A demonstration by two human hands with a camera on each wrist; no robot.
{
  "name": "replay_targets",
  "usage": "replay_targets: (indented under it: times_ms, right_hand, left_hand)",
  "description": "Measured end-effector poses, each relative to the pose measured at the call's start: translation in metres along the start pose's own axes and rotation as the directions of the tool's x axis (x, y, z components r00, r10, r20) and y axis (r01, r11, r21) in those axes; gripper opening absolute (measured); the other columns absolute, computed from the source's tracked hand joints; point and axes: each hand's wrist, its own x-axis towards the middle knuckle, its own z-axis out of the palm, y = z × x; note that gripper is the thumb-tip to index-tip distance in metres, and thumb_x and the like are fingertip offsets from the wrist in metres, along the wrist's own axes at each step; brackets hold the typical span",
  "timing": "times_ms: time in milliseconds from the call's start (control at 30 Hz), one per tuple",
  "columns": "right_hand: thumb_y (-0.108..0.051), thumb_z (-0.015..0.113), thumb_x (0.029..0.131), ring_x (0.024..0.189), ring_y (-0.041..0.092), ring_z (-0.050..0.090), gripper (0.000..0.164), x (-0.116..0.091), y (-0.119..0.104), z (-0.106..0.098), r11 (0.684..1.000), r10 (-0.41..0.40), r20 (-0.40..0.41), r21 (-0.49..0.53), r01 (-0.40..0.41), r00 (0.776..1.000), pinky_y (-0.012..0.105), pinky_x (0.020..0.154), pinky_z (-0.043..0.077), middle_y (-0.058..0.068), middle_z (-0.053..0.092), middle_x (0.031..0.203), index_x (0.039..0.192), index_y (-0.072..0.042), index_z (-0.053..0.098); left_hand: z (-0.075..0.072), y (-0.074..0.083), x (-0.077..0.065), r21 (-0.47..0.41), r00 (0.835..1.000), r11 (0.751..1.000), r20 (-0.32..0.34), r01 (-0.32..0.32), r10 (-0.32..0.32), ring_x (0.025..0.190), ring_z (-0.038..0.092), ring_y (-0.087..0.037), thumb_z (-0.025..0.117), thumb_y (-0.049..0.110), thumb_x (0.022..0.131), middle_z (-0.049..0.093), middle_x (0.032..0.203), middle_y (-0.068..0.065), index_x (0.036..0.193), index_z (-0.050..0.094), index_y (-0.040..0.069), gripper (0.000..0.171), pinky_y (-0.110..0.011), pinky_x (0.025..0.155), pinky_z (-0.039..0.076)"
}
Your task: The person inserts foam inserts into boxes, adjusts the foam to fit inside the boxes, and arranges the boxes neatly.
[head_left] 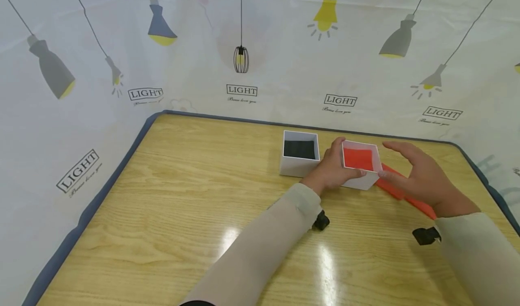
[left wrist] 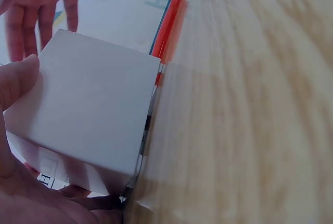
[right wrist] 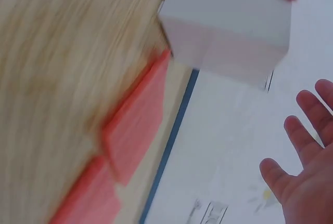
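Observation:
My left hand (head_left: pixel 330 169) grips a small white open-topped box (head_left: pixel 357 181), with the thumb along its near wall and the fingers at its left side. Inside the box lies a flat red piece (head_left: pixel 358 158); its material is hard to tell. Whether the box bottom touches the table is unclear. At the right of the box, my right hand (head_left: pixel 426 177) is spread, its thumb near the box's front corner and its fingers apart from it. In the right wrist view, flat red pieces (right wrist: pixel 136 125) lie on the table below that hand.
A second white box (head_left: pixel 298 167) stands left of my left hand, with a flat black piece (head_left: pixel 299 149) in it. The wooden table (head_left: pixel 183 197) has a blue edge at the back, against a white sheet (head_left: pixel 280 39) printed with lamps.

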Motion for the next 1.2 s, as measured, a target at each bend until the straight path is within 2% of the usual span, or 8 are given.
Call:
replay_targets:
  times_ms: [200,300,367,433,500,767,967,1200]
  right_hand:
    - [-0.032,0.075,0.098,0.143,0.056,0.035,0.078,-0.02,0.029,-0.003,0.995,0.098,-0.05,0.04,-0.096,0.994,0.076,0.112,0.03,0.026,0.038,0.164,0.165,-0.014,0.037]
    - [-0.029,0.072,0.101,0.151,0.041,0.034,0.075,-0.03,0.044,-0.005,0.991,0.115,-0.096,0.076,-0.108,0.989,0.037,0.126,0.029,0.02,0.037,0.167,0.166,-0.017,0.036]
    - [-0.026,0.07,0.103,0.154,0.018,0.034,0.072,-0.038,0.053,-0.005,0.987,0.128,-0.14,0.113,-0.113,0.982,0.014,0.118,0.023,0.008,0.036,0.169,0.166,-0.019,0.036]
    - [-0.023,0.066,0.105,0.149,-0.002,0.032,0.068,-0.045,0.061,-0.004,0.98,0.147,-0.188,0.158,-0.118,0.971,0.005,0.11,0.019,-0.006,0.036,0.169,0.166,-0.021,0.036]
    - [-0.02,0.062,0.107,0.144,-0.012,0.03,0.065,-0.051,0.067,-0.003,0.972,0.163,-0.231,0.206,-0.116,0.959,0.008,0.115,0.019,-0.015,0.036,0.167,0.166,-0.019,0.035]
    - [-0.021,0.052,0.112,0.155,-0.001,0.027,0.061,-0.07,0.078,0.001,0.944,0.264,-0.291,0.272,-0.185,0.92,0.019,0.124,0.016,-0.009,0.032,0.17,0.168,-0.019,0.027]
    - [-0.03,0.049,0.113,0.154,0.0,0.028,0.061,-0.079,0.086,0.005,0.935,0.32,-0.276,0.247,-0.255,0.907,0.007,0.113,0.022,-0.002,0.031,0.172,0.169,-0.023,0.026]
    - [-0.035,0.046,0.113,0.158,0.01,0.026,0.065,-0.086,0.092,0.01,0.908,0.391,-0.235,0.257,-0.332,0.89,0.005,0.112,0.023,0.011,0.025,0.174,0.17,-0.017,0.02]
  left_hand:
    - [0.001,0.0,0.0,-0.01,1.0,1.0,-0.006,0.004,-0.004,0.119,0.051,-0.01,0.088,0.033,0.086,0.05,0.142,0.007,0.164,0.022,0.038,0.103,-0.039,0.107,0.049]
    - [0.0,0.0,0.0,-0.014,1.0,1.0,-0.005,0.004,-0.004,0.118,0.051,-0.01,0.088,0.033,0.086,0.05,0.141,0.007,0.163,0.022,0.038,0.102,-0.039,0.107,0.049]
    - [0.0,0.0,0.0,-0.012,1.0,1.0,-0.001,0.008,-0.008,0.119,0.051,-0.009,0.088,0.032,0.087,0.049,0.141,0.007,0.163,0.022,0.038,0.101,-0.038,0.107,0.049]
    - [0.0,0.0,0.0,-0.009,1.0,1.0,0.003,0.01,-0.01,0.12,0.051,-0.009,0.088,0.033,0.087,0.049,0.142,0.008,0.163,0.021,0.039,0.102,-0.038,0.107,0.049]
    - [0.0,0.0,0.0,-0.009,1.0,1.0,0.001,0.005,-0.005,0.12,0.051,-0.009,0.088,0.033,0.087,0.049,0.142,0.007,0.164,0.021,0.038,0.102,-0.038,0.107,0.049]
    - [0.0,-0.002,-0.001,-0.011,1.0,1.0,-0.004,-0.006,0.006,0.12,0.05,-0.009,0.088,0.033,0.087,0.049,0.141,0.008,0.163,0.021,0.039,0.102,-0.037,0.107,0.049]
    - [-0.002,-0.002,-0.002,-0.02,1.0,1.0,0.002,-0.001,0.001,0.12,0.049,-0.009,0.087,0.033,0.087,0.049,0.141,0.008,0.163,0.02,0.041,0.102,-0.037,0.107,0.048]
    - [-0.002,-0.001,-0.003,-0.024,1.0,1.0,0.0,-0.005,0.005,0.12,0.049,-0.009,0.088,0.033,0.087,0.049,0.142,0.008,0.163,0.02,0.04,0.102,-0.037,0.106,0.049]
